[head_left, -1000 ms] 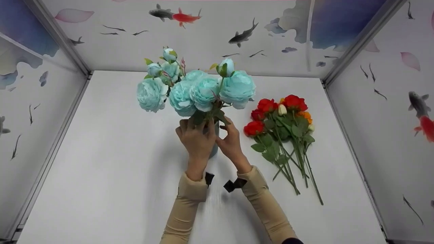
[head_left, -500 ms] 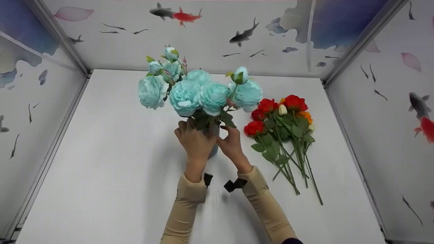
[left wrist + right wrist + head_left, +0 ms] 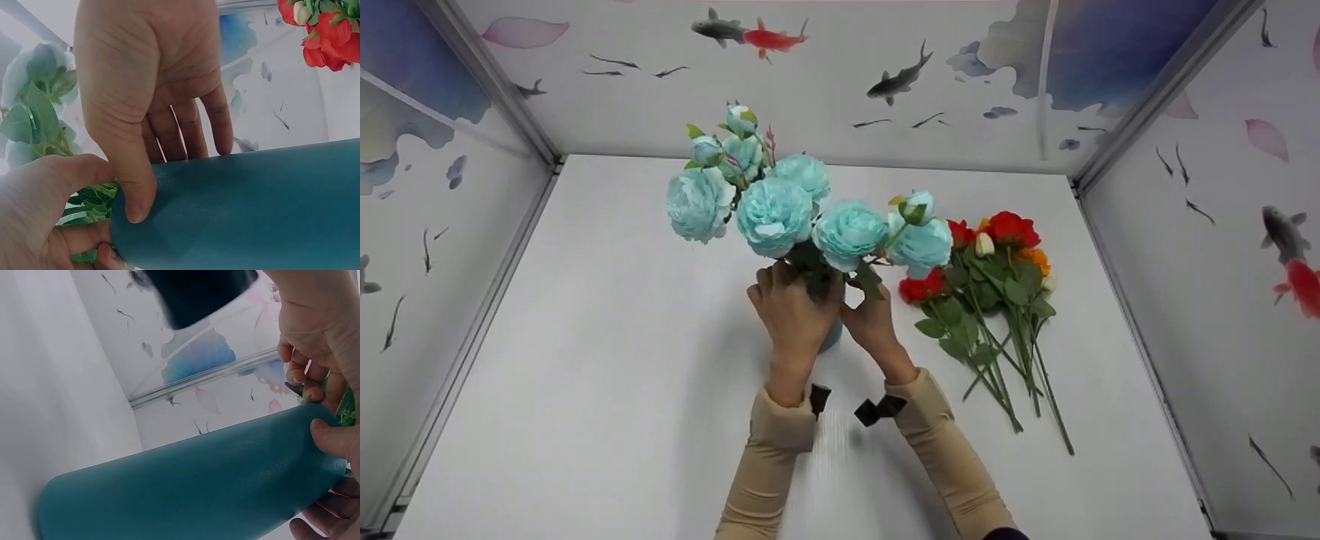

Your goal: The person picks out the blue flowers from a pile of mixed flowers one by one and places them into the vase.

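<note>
Light-blue artificial peonies (image 3: 775, 216) spread above a tall teal vase (image 3: 831, 339), which stands upright mid-table. My left hand (image 3: 795, 309) is at the vase mouth from the left; its bent fingers and thumb hold the leafy stems at the rim. In the left wrist view green leaves (image 3: 93, 202) show between its thumb and index finger. My right hand (image 3: 874, 322) grips the vase near its top; in the right wrist view its thumb lies on the near side of the teal vase (image 3: 185, 478), with several fingers round the other side. Blooms and hands hide the mouth.
Red, orange and white artificial flowers (image 3: 1005, 277) lie in a loose pile right of the vase, stems toward the front. The white table (image 3: 585, 375) is bounded by printed panels (image 3: 825, 90) at the back and sides. A black wrist mount (image 3: 880, 410) sits by the right cuff.
The right-hand peonies have swung right and down, spreading apart and now overlapping the red blooms. My right fingers have shifted slightly lower. The vase and left hand stay nearly in place.
</note>
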`<state>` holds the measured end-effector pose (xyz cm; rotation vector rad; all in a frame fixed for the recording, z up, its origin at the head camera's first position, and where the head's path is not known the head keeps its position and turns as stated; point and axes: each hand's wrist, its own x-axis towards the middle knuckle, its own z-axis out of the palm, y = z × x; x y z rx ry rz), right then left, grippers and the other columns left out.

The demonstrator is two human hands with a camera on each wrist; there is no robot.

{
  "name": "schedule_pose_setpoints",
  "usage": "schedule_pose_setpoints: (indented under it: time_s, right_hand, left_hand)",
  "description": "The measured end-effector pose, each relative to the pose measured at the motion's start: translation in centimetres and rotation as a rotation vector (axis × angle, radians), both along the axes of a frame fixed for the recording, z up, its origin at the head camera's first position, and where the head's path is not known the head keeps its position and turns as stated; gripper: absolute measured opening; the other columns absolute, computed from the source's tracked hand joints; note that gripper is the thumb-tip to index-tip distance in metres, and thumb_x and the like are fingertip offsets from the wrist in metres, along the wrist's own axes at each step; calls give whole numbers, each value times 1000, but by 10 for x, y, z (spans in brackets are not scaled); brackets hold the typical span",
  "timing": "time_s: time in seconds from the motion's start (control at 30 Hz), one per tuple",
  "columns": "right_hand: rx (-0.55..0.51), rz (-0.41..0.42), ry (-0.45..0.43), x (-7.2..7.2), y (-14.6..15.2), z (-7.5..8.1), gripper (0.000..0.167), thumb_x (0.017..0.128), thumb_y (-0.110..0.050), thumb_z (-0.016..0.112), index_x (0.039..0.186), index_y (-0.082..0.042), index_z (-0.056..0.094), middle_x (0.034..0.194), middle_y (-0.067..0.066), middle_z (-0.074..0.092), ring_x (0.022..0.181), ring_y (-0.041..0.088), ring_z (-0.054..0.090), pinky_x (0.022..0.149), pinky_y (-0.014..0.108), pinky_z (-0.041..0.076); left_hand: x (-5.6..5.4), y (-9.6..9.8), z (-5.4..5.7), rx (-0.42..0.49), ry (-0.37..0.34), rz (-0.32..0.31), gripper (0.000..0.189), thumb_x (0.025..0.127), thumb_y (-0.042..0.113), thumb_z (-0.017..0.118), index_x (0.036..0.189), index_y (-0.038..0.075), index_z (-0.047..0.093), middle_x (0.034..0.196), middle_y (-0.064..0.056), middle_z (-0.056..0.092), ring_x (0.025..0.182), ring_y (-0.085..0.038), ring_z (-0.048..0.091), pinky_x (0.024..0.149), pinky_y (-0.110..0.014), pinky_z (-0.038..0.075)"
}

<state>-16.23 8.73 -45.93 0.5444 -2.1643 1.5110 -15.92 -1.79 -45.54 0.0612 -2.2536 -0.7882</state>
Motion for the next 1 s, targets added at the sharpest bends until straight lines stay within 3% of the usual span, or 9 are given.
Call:
schedule_pose_setpoints:
  time_s: [0.23,0.37,0.53,0.63,0.67,0.77,0.9,1.0]
  right_hand:
    - [-28,17,1,-1,-1,0,40,72,20,64,110,21,51,103,31,59,96,42,57,81,48,48]
    - [-10,19,-4,0,-2,1,41,72,19,66,110,20,51,105,31,59,97,43,57,82,46,49]
    - [7,42,35,-4,2,-10,50,71,12,74,114,18,50,111,30,57,99,42,58,82,47,49]
    - [-8,45,46,-12,7,-24,55,71,6,77,118,14,50,114,27,58,102,38,58,82,45,49]
    - [-18,44,47,-14,9,-29,54,71,5,78,117,13,51,113,26,58,101,36,59,82,45,48]
    - [-44,29,49,-19,13,-38,52,72,2,78,117,11,54,111,23,60,100,32,59,81,42,48]
    - [-67,9,18,-18,14,-38,49,72,4,77,115,11,55,109,23,61,100,32,59,82,41,48]
    - [-70,-3,-25,-13,13,-32,48,73,6,76,116,13,54,110,25,60,101,36,58,83,45,47]
  left_hand:
    - [-1,-2,-2,-11,27,2,33,76,36,72,72,3,71,88,-18,61,81,-36,53,65,-47,36]
    - [3,-9,-5,28,91,-58,28,75,32,72,77,4,71,88,-16,61,80,-33,52,65,-46,36]
    - [11,-21,-17,259,293,-175,13,74,11,73,84,3,71,88,-12,62,82,-29,56,70,-42,37]
    - [14,-25,-26,425,354,-220,12,75,0,69,87,0,68,87,-12,62,81,-27,56,73,-36,39]
    - [14,-26,-29,467,352,-226,14,75,-1,67,89,-2,66,87,-12,61,82,-26,56,73,-35,39]
    - [20,-25,-23,548,302,-234,20,75,-8,62,95,-9,59,91,-20,59,84,-32,55,74,-35,40]
    - [28,-20,-9,599,210,-253,30,72,-14,60,101,-17,55,97,-30,58,90,-42,55,77,-39,40]
    - [28,-19,-12,604,162,-265,34,71,-15,60,104,-18,54,100,-30,59,92,-44,56,78,-42,41]
